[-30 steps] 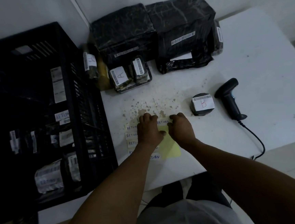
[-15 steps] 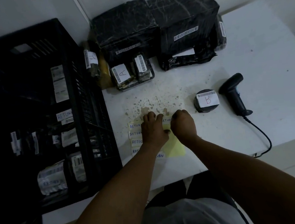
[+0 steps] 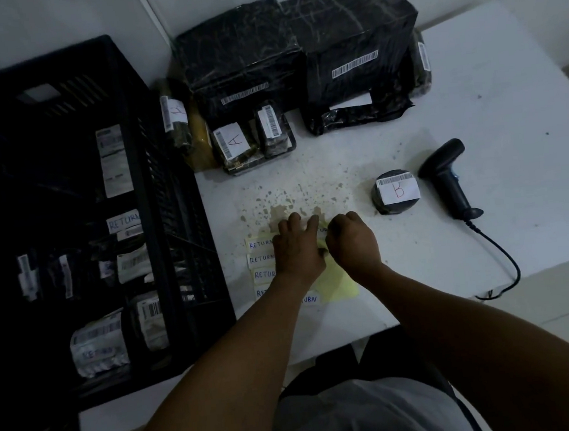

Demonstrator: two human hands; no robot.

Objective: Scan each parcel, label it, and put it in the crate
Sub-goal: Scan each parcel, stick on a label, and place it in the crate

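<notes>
A yellow sheet (image 3: 339, 284) carrying several white RETURN labels (image 3: 260, 244) lies on the white table (image 3: 474, 123). My left hand (image 3: 298, 246) presses flat on the sheet. My right hand (image 3: 352, 240) has curled fingers at a label near the sheet's top edge; the fingertips are hidden. A small round black parcel marked B (image 3: 396, 191) sits to the right. The black barcode scanner (image 3: 448, 177) lies beside it. The black crate (image 3: 80, 212) on the left holds several labelled parcels.
Two large black wrapped parcels (image 3: 241, 57) (image 3: 353, 34) stand at the table's back by the wall. Small parcels, one marked A (image 3: 233, 142), lie in front of them. The scanner cable (image 3: 505, 258) runs off the front edge. Brown stains (image 3: 292, 201) speckle the table.
Both hands stay on the label sheet with only slight finger movement. The head view has shifted a little.
</notes>
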